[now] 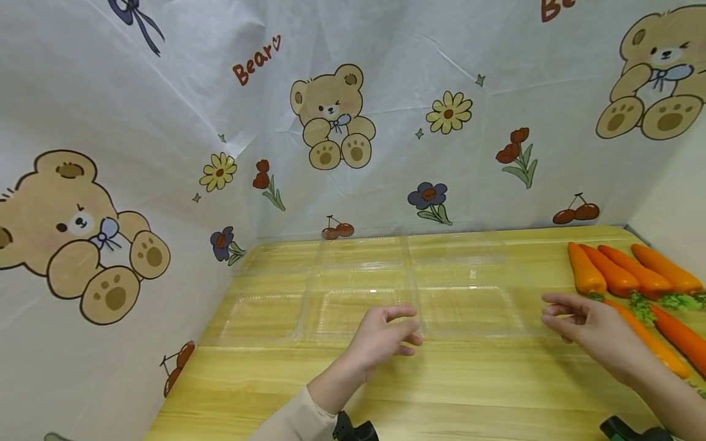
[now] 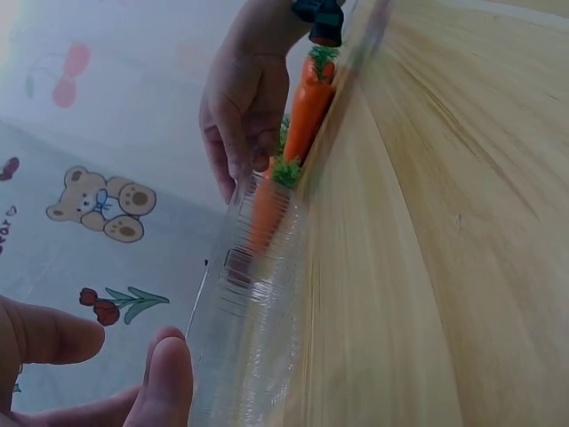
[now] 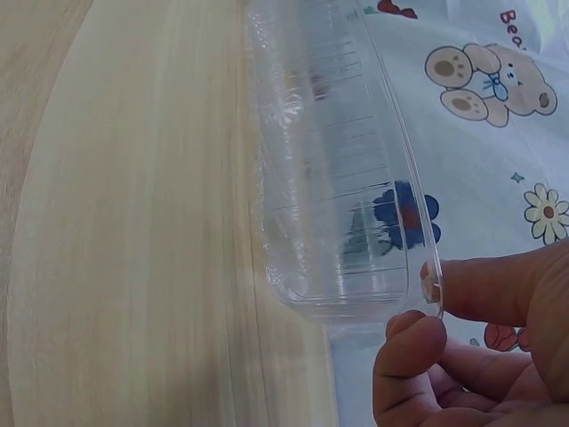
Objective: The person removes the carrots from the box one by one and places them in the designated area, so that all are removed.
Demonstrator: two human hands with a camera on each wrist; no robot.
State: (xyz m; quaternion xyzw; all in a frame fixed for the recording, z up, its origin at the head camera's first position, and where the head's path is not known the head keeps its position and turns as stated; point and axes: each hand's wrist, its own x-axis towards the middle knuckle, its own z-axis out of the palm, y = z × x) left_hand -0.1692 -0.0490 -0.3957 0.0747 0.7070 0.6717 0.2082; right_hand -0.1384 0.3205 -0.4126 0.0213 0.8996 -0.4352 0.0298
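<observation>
Thin clear plastic trays [image 1: 469, 309] lie in two rows on the wooden table. My left hand [image 1: 386, 334] is at the near left corner of the front right tray, its fingers parted around nothing. In the left wrist view, the thumb and fingers [image 2: 169, 374] stand beside the tray's rim [image 2: 206, 276] with a gap between them. My right hand [image 1: 601, 331] is by that tray's right end, fingers loosely bent. In the right wrist view, its fingertips [image 3: 418, 342] are right at the corner of the clear tray [image 3: 347, 178], slightly apart.
Several orange carrots [image 1: 623, 275] with green tops lie in rows at the table's right side, partly behind my right hand. A white sheet [image 1: 386, 202] printed with bears and flowers rises behind and left of the wooden table [image 1: 469, 392].
</observation>
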